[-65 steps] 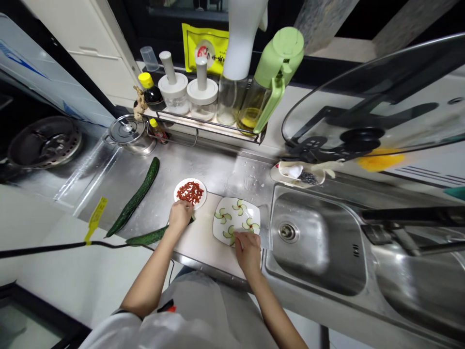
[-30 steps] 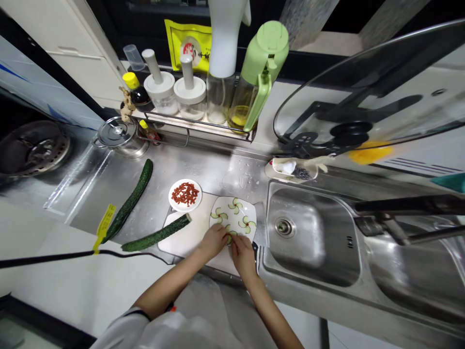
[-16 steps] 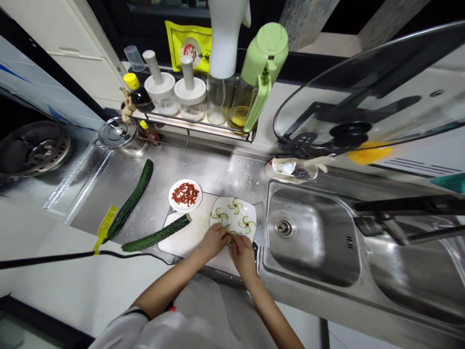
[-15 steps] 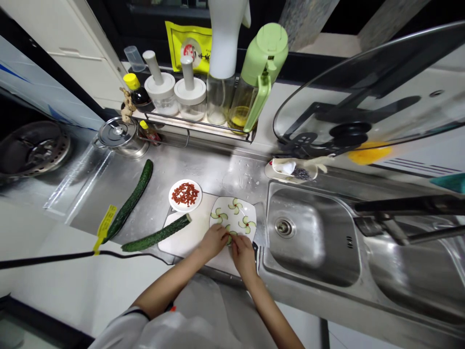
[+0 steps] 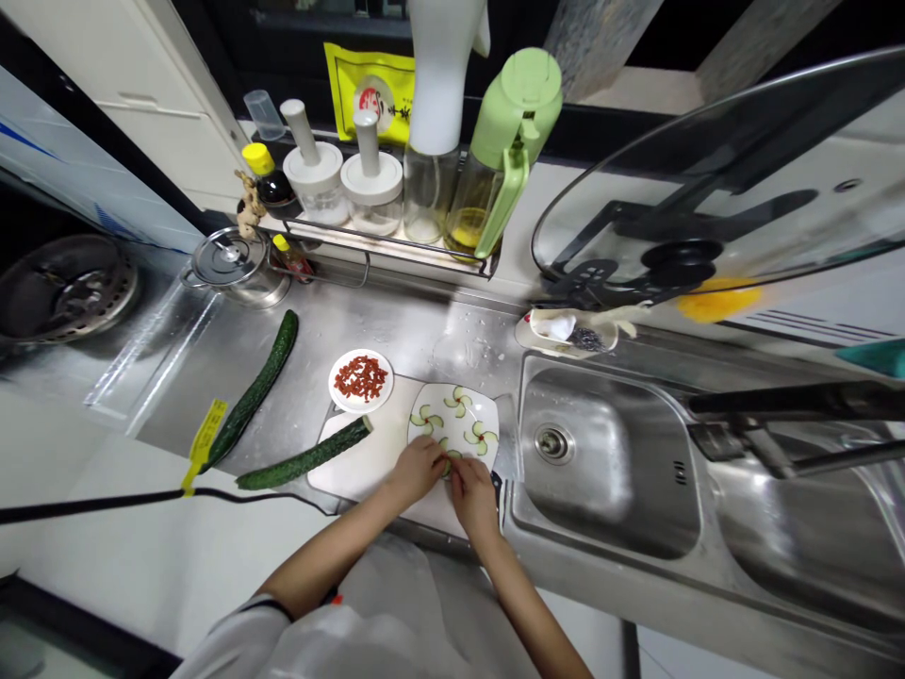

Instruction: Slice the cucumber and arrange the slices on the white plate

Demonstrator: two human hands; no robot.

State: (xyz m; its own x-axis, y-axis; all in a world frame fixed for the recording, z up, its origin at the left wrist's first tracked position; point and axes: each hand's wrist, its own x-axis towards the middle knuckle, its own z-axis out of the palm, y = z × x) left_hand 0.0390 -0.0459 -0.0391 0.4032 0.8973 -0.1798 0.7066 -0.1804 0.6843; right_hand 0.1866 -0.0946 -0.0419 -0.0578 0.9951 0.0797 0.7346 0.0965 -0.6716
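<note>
My left hand (image 5: 419, 466) and my right hand (image 5: 473, 490) meet over the near part of a white square plate (image 5: 463, 430). Their fingertips are pinched together on thin cucumber slices (image 5: 451, 462), mostly hidden by the fingers. Elsewhere on the plate lie pinwheels of curved cucumber slices with small red centres, such as the far one (image 5: 459, 402). The plate rests on a white cutting board (image 5: 359, 464). A small round plate of red dried berries (image 5: 361, 377) sits at the board's far edge. One cut cucumber (image 5: 304, 458) lies across the board's left side.
A whole cucumber (image 5: 258, 387) with a yellow tag lies further left. A knife (image 5: 509, 441) is right of the plate, beside the sink (image 5: 608, 453). Behind stand a lidded pot (image 5: 237, 269) and a rack (image 5: 396, 243) of jars and bottles. A glass lid (image 5: 735, 179) leans at right.
Both hands stay over the same spot on the plate, with at most tiny finger movement. The view shifts very slightly; nothing else visibly moves.
</note>
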